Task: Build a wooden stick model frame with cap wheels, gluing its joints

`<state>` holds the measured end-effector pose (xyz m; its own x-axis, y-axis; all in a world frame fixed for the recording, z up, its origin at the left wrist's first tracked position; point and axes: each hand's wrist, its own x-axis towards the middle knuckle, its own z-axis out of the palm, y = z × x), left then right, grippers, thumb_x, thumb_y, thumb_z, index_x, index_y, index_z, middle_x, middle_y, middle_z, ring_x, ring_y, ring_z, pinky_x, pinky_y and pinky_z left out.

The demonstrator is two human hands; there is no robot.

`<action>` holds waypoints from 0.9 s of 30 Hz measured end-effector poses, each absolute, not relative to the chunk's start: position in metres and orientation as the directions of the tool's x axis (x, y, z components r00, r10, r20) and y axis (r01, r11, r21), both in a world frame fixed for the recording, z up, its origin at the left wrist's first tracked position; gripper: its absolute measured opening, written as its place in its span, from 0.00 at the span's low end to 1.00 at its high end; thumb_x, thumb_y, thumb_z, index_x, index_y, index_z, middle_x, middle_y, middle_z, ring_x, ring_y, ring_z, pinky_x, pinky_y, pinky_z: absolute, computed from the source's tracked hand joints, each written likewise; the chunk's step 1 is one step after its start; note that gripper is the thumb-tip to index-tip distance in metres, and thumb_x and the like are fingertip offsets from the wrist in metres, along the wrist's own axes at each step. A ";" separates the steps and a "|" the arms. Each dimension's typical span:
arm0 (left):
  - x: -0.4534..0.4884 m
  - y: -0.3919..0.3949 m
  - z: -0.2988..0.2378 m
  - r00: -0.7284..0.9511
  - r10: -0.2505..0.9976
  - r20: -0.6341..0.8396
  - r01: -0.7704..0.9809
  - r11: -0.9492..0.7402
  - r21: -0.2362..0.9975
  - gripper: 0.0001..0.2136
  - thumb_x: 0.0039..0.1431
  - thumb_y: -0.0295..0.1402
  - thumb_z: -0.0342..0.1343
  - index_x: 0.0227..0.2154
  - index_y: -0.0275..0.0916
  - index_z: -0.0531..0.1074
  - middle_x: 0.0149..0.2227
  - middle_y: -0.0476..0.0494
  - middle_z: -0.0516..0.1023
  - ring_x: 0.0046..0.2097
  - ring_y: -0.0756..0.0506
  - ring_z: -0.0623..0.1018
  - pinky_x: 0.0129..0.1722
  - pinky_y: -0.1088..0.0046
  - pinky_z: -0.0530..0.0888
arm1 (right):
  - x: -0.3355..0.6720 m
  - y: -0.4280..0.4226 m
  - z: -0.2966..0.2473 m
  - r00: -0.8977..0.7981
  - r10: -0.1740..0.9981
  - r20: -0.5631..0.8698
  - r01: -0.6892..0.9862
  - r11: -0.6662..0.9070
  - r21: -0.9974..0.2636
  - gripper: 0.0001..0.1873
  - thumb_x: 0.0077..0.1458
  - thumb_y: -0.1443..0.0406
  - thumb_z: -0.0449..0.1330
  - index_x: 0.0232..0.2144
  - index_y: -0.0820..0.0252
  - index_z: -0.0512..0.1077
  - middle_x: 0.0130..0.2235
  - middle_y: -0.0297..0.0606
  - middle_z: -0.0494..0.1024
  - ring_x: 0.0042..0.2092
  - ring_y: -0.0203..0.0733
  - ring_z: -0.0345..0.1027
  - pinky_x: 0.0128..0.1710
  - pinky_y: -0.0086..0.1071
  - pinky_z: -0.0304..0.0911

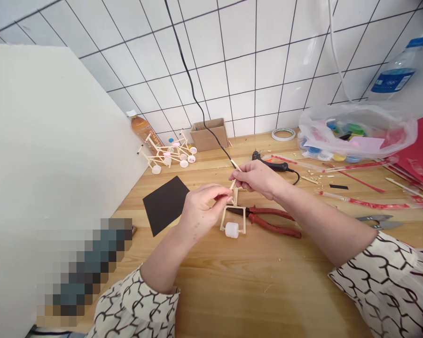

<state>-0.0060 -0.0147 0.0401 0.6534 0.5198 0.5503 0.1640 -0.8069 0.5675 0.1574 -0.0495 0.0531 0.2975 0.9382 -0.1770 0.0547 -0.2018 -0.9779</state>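
Note:
My right hand (255,177) pinches a thin pale wooden stick (236,165), whose upper end pokes out past the fingers. Close beside it, my left hand (203,205) has thumb and fingertips together at the stick's lower end; whether this is one stick or two is unclear. Just below the hands rests a small frame of wooden sticks (245,219) with a white roller (231,230) across its near end. Part of the frame is hidden by the fingers. Red-handled pliers (275,227) lie against it, jaws pointing left. A black card (164,206) lies left of my left hand.
Several stick models with white wheels (184,163) stand at the back left, near an orange drink bottle (144,129) and a cardboard box (209,137). Rightward are a black glue gun (273,165), tape roll (283,135), bag of caps (356,150) and scissors (380,220).

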 end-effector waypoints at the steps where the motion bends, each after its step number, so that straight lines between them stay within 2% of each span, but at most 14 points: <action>1: -0.006 -0.015 0.040 0.650 0.521 0.553 0.166 -0.808 0.566 0.04 0.52 0.25 0.58 0.29 0.38 0.76 0.31 0.46 0.80 0.33 0.49 0.78 0.36 0.74 0.75 | 0.158 -0.050 0.054 0.289 0.939 -0.188 0.036 -0.207 -0.978 0.11 0.52 0.74 0.55 0.19 0.65 0.71 0.14 0.28 0.64 0.16 0.26 0.50 0.15 0.24 0.45; 6: -0.006 -0.015 0.039 0.646 0.506 0.572 0.152 -0.819 0.553 0.04 0.52 0.24 0.58 0.29 0.38 0.76 0.30 0.46 0.80 0.32 0.49 0.78 0.35 0.75 0.74 | 0.158 -0.052 0.055 0.260 0.942 -0.210 -0.017 -0.213 -0.977 0.12 0.51 0.76 0.54 0.19 0.66 0.70 0.15 0.29 0.66 0.16 0.26 0.51 0.15 0.22 0.46; 14: -0.006 -0.014 0.039 0.651 0.499 0.573 0.157 -0.826 0.541 0.03 0.52 0.25 0.58 0.28 0.38 0.75 0.29 0.46 0.80 0.32 0.49 0.78 0.34 0.74 0.74 | 0.158 -0.051 0.052 0.279 0.946 -0.164 -0.026 -0.163 -0.986 0.09 0.49 0.77 0.55 0.21 0.64 0.70 0.16 0.28 0.68 0.18 0.26 0.55 0.17 0.21 0.49; 27: -0.006 -0.015 0.039 0.650 0.501 0.571 0.159 -0.825 0.543 0.03 0.51 0.25 0.57 0.27 0.38 0.75 0.28 0.47 0.79 0.29 0.49 0.77 0.33 0.75 0.74 | 0.161 -0.050 0.047 0.273 0.957 -0.098 0.033 -0.111 -0.993 0.04 0.47 0.74 0.58 0.23 0.64 0.71 0.15 0.26 0.67 0.16 0.25 0.50 0.16 0.23 0.45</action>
